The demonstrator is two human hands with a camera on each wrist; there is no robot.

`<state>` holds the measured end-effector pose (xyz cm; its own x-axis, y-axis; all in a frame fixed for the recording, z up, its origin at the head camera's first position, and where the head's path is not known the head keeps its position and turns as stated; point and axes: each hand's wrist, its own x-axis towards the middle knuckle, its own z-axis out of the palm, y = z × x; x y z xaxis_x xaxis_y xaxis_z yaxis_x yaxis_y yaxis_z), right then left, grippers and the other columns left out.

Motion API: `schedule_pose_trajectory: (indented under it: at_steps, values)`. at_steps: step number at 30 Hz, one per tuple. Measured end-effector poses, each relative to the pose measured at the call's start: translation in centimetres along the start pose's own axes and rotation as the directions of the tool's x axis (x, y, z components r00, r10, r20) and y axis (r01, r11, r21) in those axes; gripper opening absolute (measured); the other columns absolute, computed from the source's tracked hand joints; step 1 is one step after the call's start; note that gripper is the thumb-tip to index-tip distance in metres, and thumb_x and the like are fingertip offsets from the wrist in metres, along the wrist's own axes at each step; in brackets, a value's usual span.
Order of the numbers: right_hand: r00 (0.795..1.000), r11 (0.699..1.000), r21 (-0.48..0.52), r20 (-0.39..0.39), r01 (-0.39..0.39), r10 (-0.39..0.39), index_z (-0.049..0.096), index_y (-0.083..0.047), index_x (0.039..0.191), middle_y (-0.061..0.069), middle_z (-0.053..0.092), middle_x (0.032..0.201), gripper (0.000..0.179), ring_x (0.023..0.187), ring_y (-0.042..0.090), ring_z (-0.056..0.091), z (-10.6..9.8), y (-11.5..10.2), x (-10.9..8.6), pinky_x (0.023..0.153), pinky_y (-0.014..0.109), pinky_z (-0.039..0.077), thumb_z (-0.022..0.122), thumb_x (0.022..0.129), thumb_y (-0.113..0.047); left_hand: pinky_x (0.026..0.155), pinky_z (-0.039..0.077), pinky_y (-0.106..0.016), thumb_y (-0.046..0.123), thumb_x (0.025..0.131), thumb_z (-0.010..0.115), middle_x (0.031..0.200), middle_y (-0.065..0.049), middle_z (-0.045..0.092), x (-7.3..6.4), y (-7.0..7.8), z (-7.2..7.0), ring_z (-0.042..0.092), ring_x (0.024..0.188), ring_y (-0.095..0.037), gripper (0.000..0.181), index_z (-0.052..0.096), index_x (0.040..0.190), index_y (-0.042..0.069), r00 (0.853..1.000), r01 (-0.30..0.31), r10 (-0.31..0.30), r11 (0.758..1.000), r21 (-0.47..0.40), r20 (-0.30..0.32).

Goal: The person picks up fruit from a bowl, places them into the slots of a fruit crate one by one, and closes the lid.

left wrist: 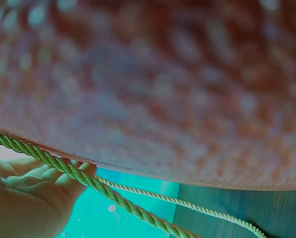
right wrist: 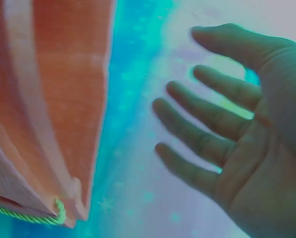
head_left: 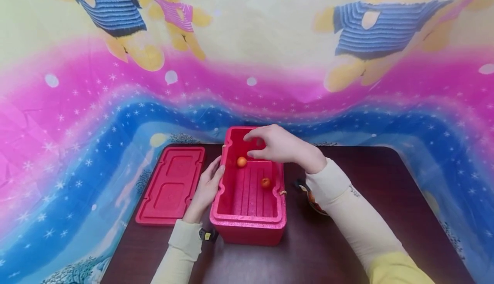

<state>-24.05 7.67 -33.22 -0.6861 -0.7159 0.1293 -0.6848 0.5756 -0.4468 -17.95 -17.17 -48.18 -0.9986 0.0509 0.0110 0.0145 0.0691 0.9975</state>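
A red foam box (head_left: pixel 251 232) stands uncovered on the dark table. Inside it lie a small round orange fruit (head_left: pixel 242 161) and a redder one (head_left: pixel 265 183) with a dark mark on top. My left hand (head_left: pixel 208 185) rests against the box's left outer wall, fingers near the rim. In the left wrist view that hand (left wrist: pixel 34 193) is beside a twisted rope (left wrist: pixel 88 181) along the wall. My right hand (head_left: pixel 275 142) hovers over the far end of the box, its fingers spread and the palm bare in the right wrist view (right wrist: pixel 247 129).
The red lid (head_left: pixel 171 185) lies flat to the left of the box. To the right, a round container (head_left: pixel 317 206) with reddish contents is partly hidden by my right sleeve (head_left: pixel 347 202). A patterned cloth (head_left: pixel 247 95) with bears hangs behind the table (head_left: pixel 370 181).
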Motion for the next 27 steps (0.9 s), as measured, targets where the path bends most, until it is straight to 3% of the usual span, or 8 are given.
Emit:
schedule_pose_trajectory:
  at_steps: [5, 9, 13, 18, 24, 27]
  values:
    - [0.988, 0.977, 0.2, -0.147, 0.079, -0.05, 0.065, -0.021, 0.133, -0.005, 0.068, 0.114, 0.053, 0.09, 0.01, 0.065, -1.9, 0.4, -2.6, 0.07, 0.031, 0.059, 0.083, 0.085, -0.033, 0.103, 0.049, -0.052, 0.034, 0.105, 0.054, 0.154, -0.015, 0.045, -0.1, -0.1, 0.0, 0.053, 0.132, -0.035, 0.058, 0.036, 0.157, 0.014, 1.0, -0.003, 0.003, 1.0, 0.019, -0.007]
    - [0.973, 0.952, 0.278, -0.221, 0.125, -0.063, 0.064, -0.023, 0.135, -0.008, 0.066, 0.121, 0.053, 0.105, 0.012, 0.064, -3.1, 0.8, -4.9, 0.082, 0.031, 0.058, 0.083, 0.085, -0.026, 0.104, 0.048, -0.052, 0.034, 0.105, 0.054, 0.154, -0.015, 0.044, -0.1, -0.1, -0.1, 0.051, 0.133, -0.038, 0.058, 0.036, 0.157, 0.014, 1.0, -0.004, 0.004, 1.0, 0.019, -0.005]
    - [0.955, 0.953, 0.274, -0.292, 0.131, -0.048, 0.063, -0.021, 0.136, -0.008, 0.064, 0.127, 0.055, 0.109, 0.012, 0.063, -4.0, 1.7, -7.2, 0.089, 0.027, 0.056, 0.083, 0.085, -0.018, 0.106, 0.046, -0.052, 0.033, 0.106, 0.054, 0.155, -0.015, 0.043, 0.1, -0.2, -0.1, 0.05, 0.133, -0.039, 0.058, 0.035, 0.158, 0.013, 1.0, -0.005, 0.005, 1.0, -0.004, 0.003]
    - [0.937, 0.979, 0.202, -0.345, 0.022, 0.05, 0.06, -0.025, 0.139, -0.006, 0.062, 0.133, 0.058, 0.111, 0.009, 0.061, -4.5, 3.9, -9.7, 0.091, 0.021, 0.053, 0.082, 0.086, -0.017, 0.105, 0.047, -0.053, 0.033, 0.106, 0.053, 0.155, -0.015, 0.044, 0.2, -0.2, -0.1, 0.052, 0.132, -0.037, 0.058, 0.035, 0.158, 0.013, 1.0, -0.007, 0.007, 1.0, 0.004, -0.003]
    - [0.919, 0.964, 0.184, -0.31, -0.194, 0.244, 0.056, -0.025, 0.143, 0.0, 0.056, 0.141, 0.058, 0.117, 0.019, 0.059, -3.6, 6.8, -12.3, 0.095, 0.049, 0.052, 0.079, 0.09, -0.026, 0.104, 0.047, -0.055, 0.036, 0.105, 0.054, 0.155, -0.013, 0.044, 0.2, -0.3, -0.1, 0.052, 0.132, -0.038, 0.059, 0.035, 0.158, 0.015, 1.0, 0.004, -0.004, 1.0, 0.007, 0.001]
    - [0.91, 0.957, 0.162, -0.307, -0.24, 0.28, 0.054, -0.018, 0.145, 0.006, 0.054, 0.143, 0.06, 0.117, 0.026, 0.058, -2.3, 8.4, -13.0, 0.093, 0.055, 0.051, 0.078, 0.091, -0.027, 0.103, 0.049, -0.053, 0.036, 0.105, 0.054, 0.155, -0.013, 0.044, 0.2, -0.3, -0.1, 0.053, 0.131, -0.036, 0.059, 0.036, 0.157, 0.016, 1.0, 0.002, -0.002, 1.0, 0.009, 0.0]
